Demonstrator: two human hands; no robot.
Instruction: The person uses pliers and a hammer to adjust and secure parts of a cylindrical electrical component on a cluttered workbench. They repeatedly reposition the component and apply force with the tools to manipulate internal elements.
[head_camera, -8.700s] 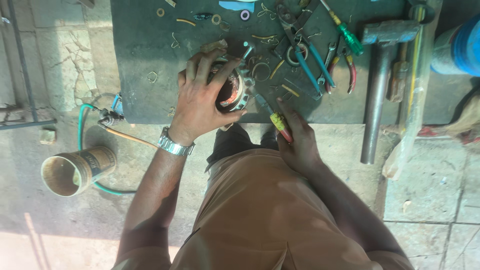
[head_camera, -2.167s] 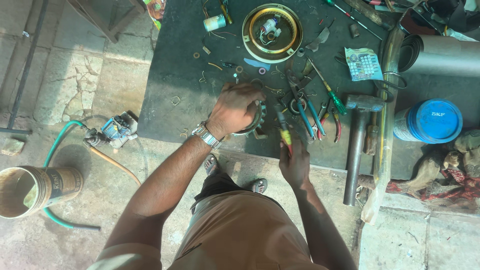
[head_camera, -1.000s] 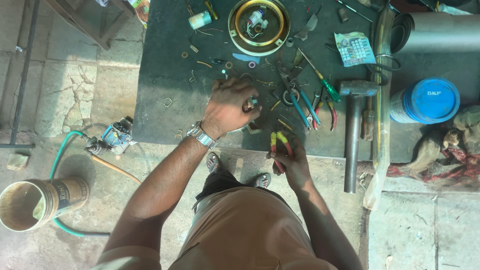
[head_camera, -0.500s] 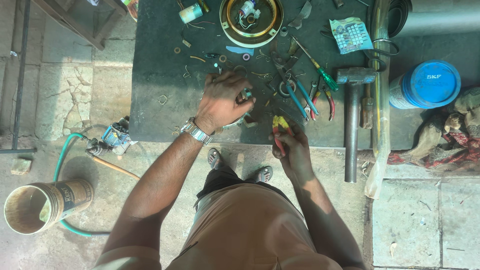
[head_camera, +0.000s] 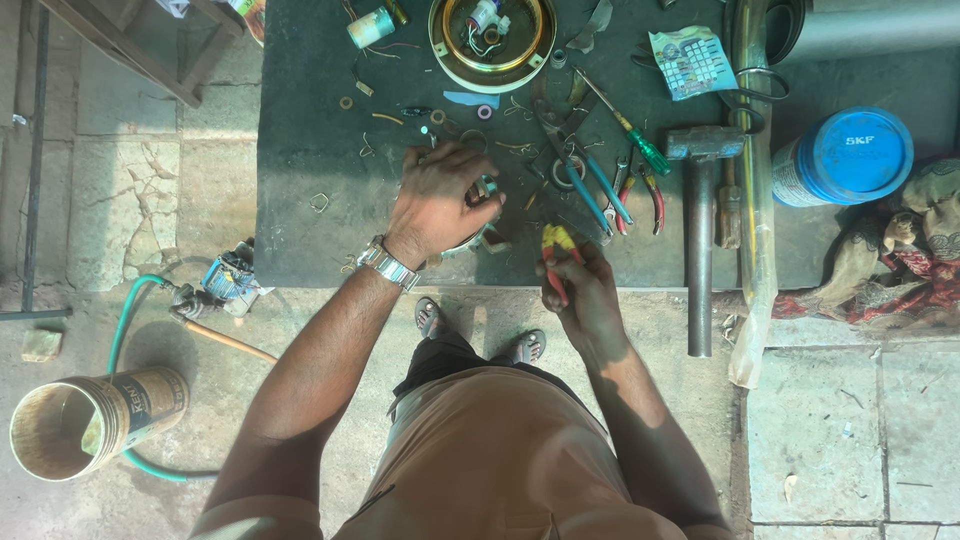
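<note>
— Two hands working at the dark workbench (head_camera: 320, 150)?

— Yes. The left hand (head_camera: 440, 195) is curling its fingers over a round metal part (head_camera: 470, 238) near the bench's near edge. The right hand (head_camera: 585, 295), just right of it, is gripping a yellow-and-red-handled tool (head_camera: 556, 250); blue-handled pliers (head_camera: 590, 190) are lying farther back.
</note>
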